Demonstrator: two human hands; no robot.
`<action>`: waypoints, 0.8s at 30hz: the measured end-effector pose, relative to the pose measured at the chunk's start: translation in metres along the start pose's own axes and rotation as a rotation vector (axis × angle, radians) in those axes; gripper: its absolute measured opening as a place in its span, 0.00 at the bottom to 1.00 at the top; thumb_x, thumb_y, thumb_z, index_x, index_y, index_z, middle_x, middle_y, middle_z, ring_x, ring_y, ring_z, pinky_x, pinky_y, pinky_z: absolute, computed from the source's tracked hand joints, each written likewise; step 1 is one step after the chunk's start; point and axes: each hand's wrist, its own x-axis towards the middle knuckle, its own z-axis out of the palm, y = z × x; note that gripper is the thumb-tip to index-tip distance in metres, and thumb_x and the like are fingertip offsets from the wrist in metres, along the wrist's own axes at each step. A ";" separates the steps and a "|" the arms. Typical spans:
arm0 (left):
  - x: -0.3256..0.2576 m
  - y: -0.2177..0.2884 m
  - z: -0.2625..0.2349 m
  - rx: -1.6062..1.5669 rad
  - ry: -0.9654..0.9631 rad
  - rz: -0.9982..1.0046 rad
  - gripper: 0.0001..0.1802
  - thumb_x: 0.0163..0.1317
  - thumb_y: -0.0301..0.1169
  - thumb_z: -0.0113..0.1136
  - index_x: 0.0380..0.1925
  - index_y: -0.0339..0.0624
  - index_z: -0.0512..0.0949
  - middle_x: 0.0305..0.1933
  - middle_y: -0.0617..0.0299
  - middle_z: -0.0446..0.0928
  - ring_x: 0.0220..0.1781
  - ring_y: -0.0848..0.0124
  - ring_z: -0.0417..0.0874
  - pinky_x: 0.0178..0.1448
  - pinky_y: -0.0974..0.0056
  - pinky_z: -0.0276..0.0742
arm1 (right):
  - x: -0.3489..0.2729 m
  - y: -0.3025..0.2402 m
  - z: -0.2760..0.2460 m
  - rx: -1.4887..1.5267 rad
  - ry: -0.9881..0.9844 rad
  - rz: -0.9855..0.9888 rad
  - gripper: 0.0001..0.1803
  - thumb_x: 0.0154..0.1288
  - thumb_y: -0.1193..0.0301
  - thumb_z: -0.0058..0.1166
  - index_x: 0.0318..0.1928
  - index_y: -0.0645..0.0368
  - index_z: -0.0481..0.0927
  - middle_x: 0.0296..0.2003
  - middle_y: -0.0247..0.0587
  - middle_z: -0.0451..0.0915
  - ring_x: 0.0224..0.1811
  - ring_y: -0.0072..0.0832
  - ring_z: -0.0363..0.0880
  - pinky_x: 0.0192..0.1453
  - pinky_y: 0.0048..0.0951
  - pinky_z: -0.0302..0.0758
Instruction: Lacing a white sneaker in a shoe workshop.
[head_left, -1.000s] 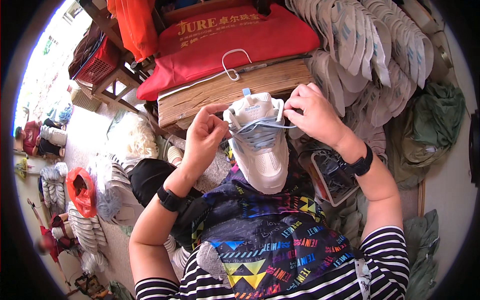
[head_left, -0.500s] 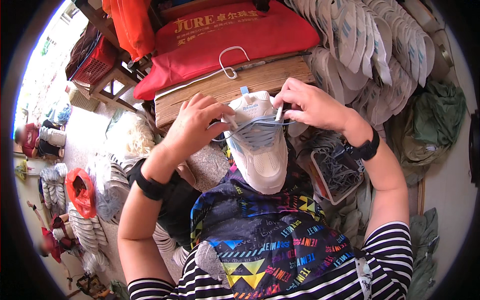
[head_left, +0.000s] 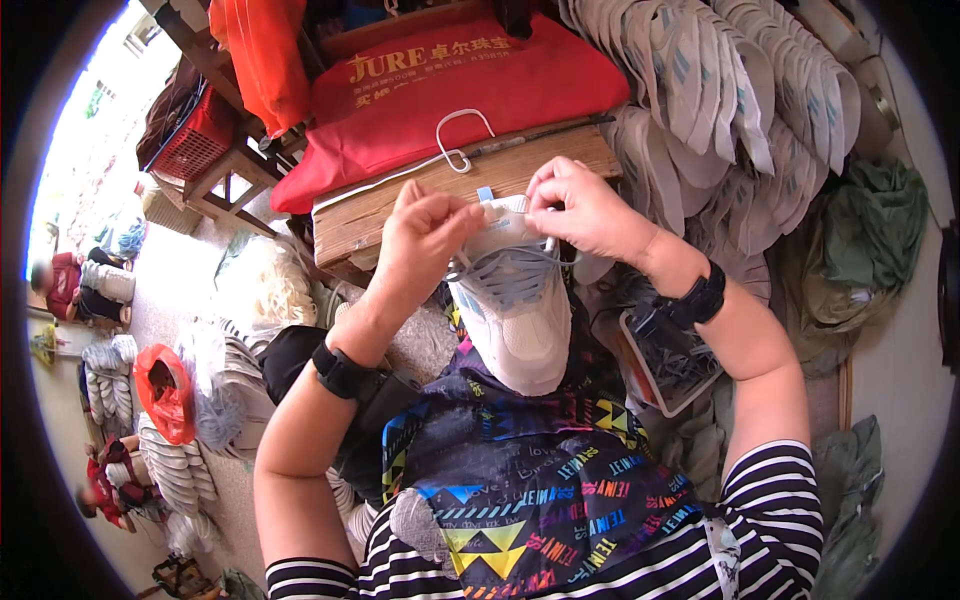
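Observation:
A white sneaker (head_left: 512,345) is propped in front of me, toe toward my body, its tongue against the wooden bench edge. Grey-blue shoelace (head_left: 510,278) crosses its front in several rows. My left hand (head_left: 432,235) is closed in a pinch at the left of the shoe's opening, with lace running up beneath it. At the right side of the opening, my right hand (head_left: 578,208) pinches too, fingertips close to the tongue. Lace seems to be in both pinches, though the fingers mostly hide it. A small blue tab (head_left: 486,194) stands up behind the tongue.
A wooden bench (head_left: 370,215) bears a red bag (head_left: 450,90) and a white wire hook (head_left: 462,140). Stacked white shoe parts (head_left: 700,90) hang at right. Beside my right forearm sits a tray (head_left: 655,395) of grey-blue laces. Bundles and other people are at far left.
Both hands have moved in toward the shoe's opening, and the left has turned upward. The lace lengths stretched out sideways before now sit closer to the shoe.

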 end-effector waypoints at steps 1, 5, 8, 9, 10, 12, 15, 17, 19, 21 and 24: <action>0.002 0.004 0.001 -0.127 0.109 0.025 0.10 0.62 0.34 0.64 0.31 0.37 0.82 0.38 0.63 0.69 0.42 0.72 0.69 0.50 0.68 0.66 | 0.003 -0.004 0.001 -0.002 0.001 -0.002 0.09 0.59 0.68 0.62 0.31 0.60 0.79 0.42 0.36 0.74 0.49 0.28 0.71 0.51 0.30 0.72; -0.017 0.016 0.001 -0.112 0.314 0.118 0.12 0.56 0.35 0.69 0.36 0.40 0.81 0.39 0.60 0.68 0.45 0.67 0.69 0.50 0.64 0.68 | -0.002 -0.029 -0.002 0.165 0.209 -0.012 0.09 0.60 0.69 0.63 0.34 0.61 0.79 0.43 0.36 0.74 0.48 0.26 0.72 0.49 0.29 0.73; -0.036 0.005 0.004 0.193 0.243 0.244 0.16 0.48 0.32 0.74 0.35 0.42 0.80 0.39 0.58 0.67 0.45 0.61 0.69 0.50 0.59 0.69 | -0.025 -0.048 -0.003 -0.321 0.059 -0.175 0.14 0.53 0.64 0.68 0.32 0.59 0.77 0.44 0.43 0.74 0.53 0.42 0.71 0.57 0.39 0.69; -0.042 0.004 0.006 0.253 0.211 0.285 0.15 0.47 0.32 0.74 0.34 0.43 0.80 0.39 0.58 0.67 0.45 0.60 0.69 0.50 0.58 0.68 | -0.034 -0.047 0.004 -0.443 0.092 -0.227 0.14 0.51 0.65 0.68 0.32 0.59 0.77 0.45 0.42 0.74 0.53 0.42 0.71 0.59 0.40 0.69; -0.044 0.005 0.007 0.313 0.179 0.325 0.15 0.47 0.31 0.74 0.34 0.43 0.80 0.39 0.58 0.67 0.45 0.60 0.69 0.51 0.58 0.68 | -0.041 -0.043 0.010 -0.566 0.125 -0.279 0.15 0.50 0.65 0.68 0.31 0.59 0.77 0.45 0.42 0.74 0.54 0.41 0.70 0.60 0.41 0.69; -0.043 0.003 0.008 0.338 0.203 0.350 0.12 0.46 0.30 0.73 0.30 0.42 0.81 0.38 0.58 0.67 0.44 0.60 0.68 0.50 0.59 0.66 | -0.041 -0.043 0.016 -0.569 0.156 -0.327 0.14 0.49 0.67 0.68 0.31 0.60 0.77 0.46 0.42 0.74 0.55 0.41 0.70 0.61 0.42 0.68; -0.035 0.010 0.009 0.057 0.232 0.212 0.08 0.53 0.32 0.70 0.25 0.40 0.81 0.34 0.60 0.67 0.43 0.63 0.67 0.49 0.62 0.64 | -0.036 -0.038 0.015 -0.603 0.211 -0.405 0.11 0.50 0.69 0.66 0.31 0.60 0.78 0.47 0.41 0.74 0.56 0.40 0.69 0.60 0.41 0.68; -0.030 0.011 -0.001 -0.075 0.121 0.074 0.11 0.57 0.35 0.68 0.24 0.39 0.82 0.33 0.61 0.67 0.43 0.65 0.67 0.49 0.63 0.64 | -0.029 -0.032 0.010 -0.301 0.143 -0.303 0.07 0.54 0.72 0.63 0.30 0.60 0.78 0.47 0.40 0.75 0.56 0.39 0.68 0.60 0.40 0.68; -0.027 0.007 -0.007 -0.198 0.015 -0.052 0.20 0.63 0.44 0.63 0.23 0.38 0.82 0.30 0.63 0.66 0.42 0.69 0.65 0.48 0.65 0.63 | -0.024 -0.032 0.005 -0.249 0.117 -0.262 0.06 0.57 0.72 0.61 0.30 0.60 0.78 0.47 0.39 0.74 0.55 0.39 0.68 0.61 0.39 0.66; -0.029 0.006 -0.008 -0.194 0.019 -0.072 0.20 0.63 0.44 0.64 0.23 0.38 0.82 0.30 0.64 0.66 0.42 0.69 0.65 0.49 0.65 0.62 | -0.020 -0.032 0.002 -0.165 0.054 -0.212 0.07 0.61 0.71 0.58 0.29 0.59 0.77 0.49 0.38 0.74 0.55 0.38 0.66 0.62 0.37 0.64; -0.035 0.004 -0.011 -0.211 0.007 -0.089 0.19 0.62 0.44 0.64 0.22 0.38 0.81 0.31 0.63 0.66 0.43 0.67 0.65 0.51 0.64 0.62 | -0.021 -0.029 0.006 -0.196 0.015 -0.266 0.08 0.62 0.70 0.58 0.29 0.60 0.77 0.49 0.40 0.72 0.54 0.39 0.65 0.62 0.37 0.63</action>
